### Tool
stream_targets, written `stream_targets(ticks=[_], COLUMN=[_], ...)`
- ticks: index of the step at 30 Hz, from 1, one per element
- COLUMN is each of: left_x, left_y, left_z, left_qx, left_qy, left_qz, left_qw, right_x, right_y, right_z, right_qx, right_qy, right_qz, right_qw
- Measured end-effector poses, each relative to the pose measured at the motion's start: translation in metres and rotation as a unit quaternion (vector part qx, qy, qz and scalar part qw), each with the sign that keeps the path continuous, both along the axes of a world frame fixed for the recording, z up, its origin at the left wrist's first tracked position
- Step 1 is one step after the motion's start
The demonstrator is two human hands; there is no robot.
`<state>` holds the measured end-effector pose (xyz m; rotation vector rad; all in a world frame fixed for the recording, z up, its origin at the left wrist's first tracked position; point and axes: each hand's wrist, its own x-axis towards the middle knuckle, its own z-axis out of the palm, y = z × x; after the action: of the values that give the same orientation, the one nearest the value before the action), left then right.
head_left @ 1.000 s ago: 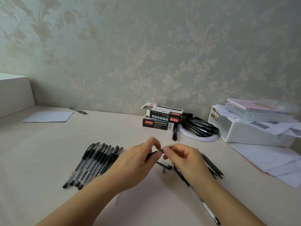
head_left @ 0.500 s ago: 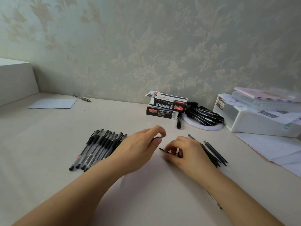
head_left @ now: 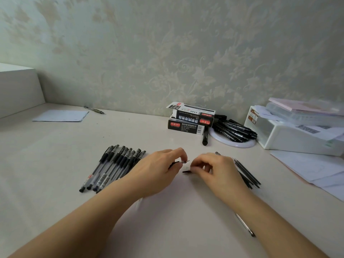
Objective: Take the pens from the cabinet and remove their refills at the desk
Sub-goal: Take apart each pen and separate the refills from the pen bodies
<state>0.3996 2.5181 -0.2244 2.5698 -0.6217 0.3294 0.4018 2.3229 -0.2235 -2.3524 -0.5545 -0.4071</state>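
Several capped gel pens lie in a row on the desk, left of my hands. My left hand pinches a short pen piece with a silver tip between thumb and forefinger, just above the desk. My right hand is down on the desk with its fingers curled, pinching a small black pen part. A bunch of loose black refills lies just right of that hand. A clear pen barrel shows from under my right forearm.
Two stacked pen boxes stand at the back, beside a white ring dish piled with black markers. A white storage box and loose papers fill the right. A sheet, a lone pen and a white block are far left.
My right hand has let go of the piece my left hand holds, dropped to the desk and taken a small black part. My left hand stays almost still.
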Motion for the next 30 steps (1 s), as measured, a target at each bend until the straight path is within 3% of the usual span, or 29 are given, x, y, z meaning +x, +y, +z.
stream_targets(ticks=[3, 6, 13, 19, 30], left_x=[-0.0004, -0.0023, -0.002, -0.0015, -0.0022], left_y=[-0.0004, -0.0024, -0.0022, -0.0017, -0.003], left_z=[0.0021, 0.004, 0.0047, 0.0052, 0.0047], left_qx=[-0.006, -0.023, -0.059, -0.071, -0.076], left_qy=[-0.002, -0.009, -0.014, -0.021, -0.034], left_qz=[-0.002, -0.024, -0.049, -0.046, -0.051], left_qw=[1.0, 0.999, 0.997, 0.996, 0.995], right_x=[0.0016, -0.0002, -0.0011, 0.0007, 0.0003], right_y=[-0.0006, 0.0012, 0.0035, 0.0008, 0.0018], right_z=[0.0042, 0.0062, 0.0058, 0.0075, 0.0045], right_qx=[0.151, 0.217, 0.237, 0.261, 0.251], right_qy=[0.031, 0.078, 0.102, 0.058, 0.103], right_qz=[-0.024, 0.023, 0.068, 0.025, 0.076], right_qw=[0.988, 0.973, 0.964, 0.963, 0.96])
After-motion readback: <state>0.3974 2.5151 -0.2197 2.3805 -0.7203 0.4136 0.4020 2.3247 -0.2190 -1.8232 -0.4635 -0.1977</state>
